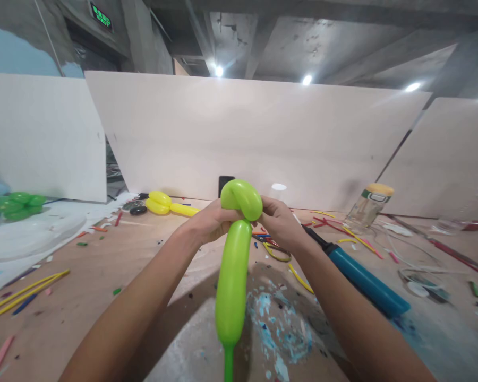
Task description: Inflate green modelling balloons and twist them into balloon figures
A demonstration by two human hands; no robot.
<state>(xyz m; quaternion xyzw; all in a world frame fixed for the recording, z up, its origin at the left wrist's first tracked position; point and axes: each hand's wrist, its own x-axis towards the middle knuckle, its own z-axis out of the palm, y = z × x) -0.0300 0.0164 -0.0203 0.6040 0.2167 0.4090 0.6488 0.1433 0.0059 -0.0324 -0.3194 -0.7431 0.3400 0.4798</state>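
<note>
A light green long balloon (233,281) hangs upright in the middle of the view, with a bent, folded section at its top and a thin uninflated tail at the bottom. My left hand (215,220) is closed on it at the narrow twist, from the left side. From the right, my right hand (276,217) grips the same place, its fingertips partly hidden behind the bent section.
On the table (143,276) lie a blue hand pump (366,281), scissors (278,252), a yellow balloon shape (159,203), green balloons (19,204) and scraps. A clear jar (368,207) stands at right. White boards (247,132) rise behind.
</note>
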